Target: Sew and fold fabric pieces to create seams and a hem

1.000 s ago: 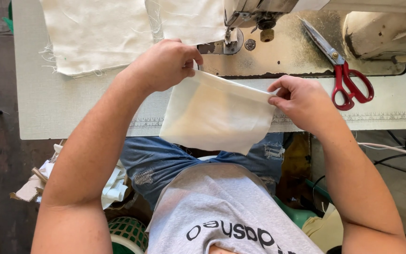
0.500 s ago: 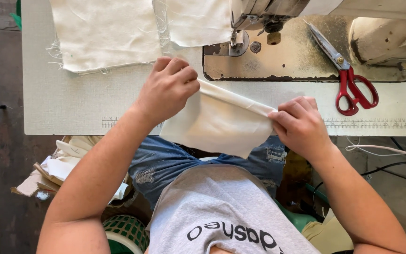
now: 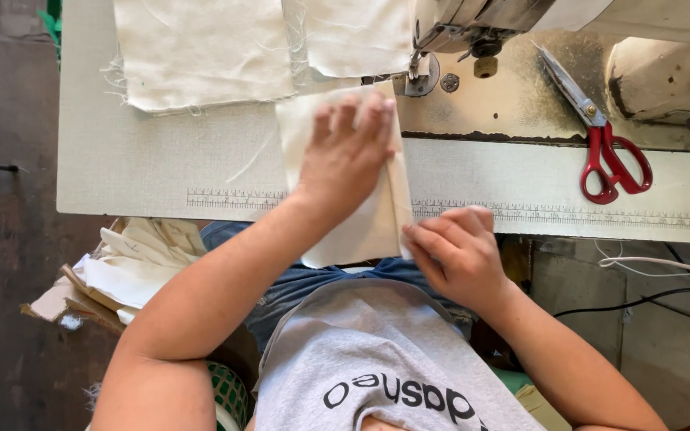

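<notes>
While left hand (image 3: pixel 345 160) lies flat, fingers spread, on cloth (image 3: pixel 361 223) at frame centre, cloth's long axis runs top-to-bottom over counter (image 3: pixel 161 175) edge. Right hand (image 3: pixel 457 251) pinches its lower right edge, just below-right of left.

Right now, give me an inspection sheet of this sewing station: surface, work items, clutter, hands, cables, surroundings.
Surface: pale sewing table with a printed ruler strip along its front edge.
Work items: cream fabric piece lying flat and overhanging the table edge, just in front of the sewing machine.
Clutter: red-handled scissors on the machine bed; stacked fabric pieces at the back.
Hands: left hand pressed flat on the fabric; right hand pinching its lower right edge.
Cables: white and dark cables under the table, right.
Surroundings: fabric scraps piled lower left.
</notes>
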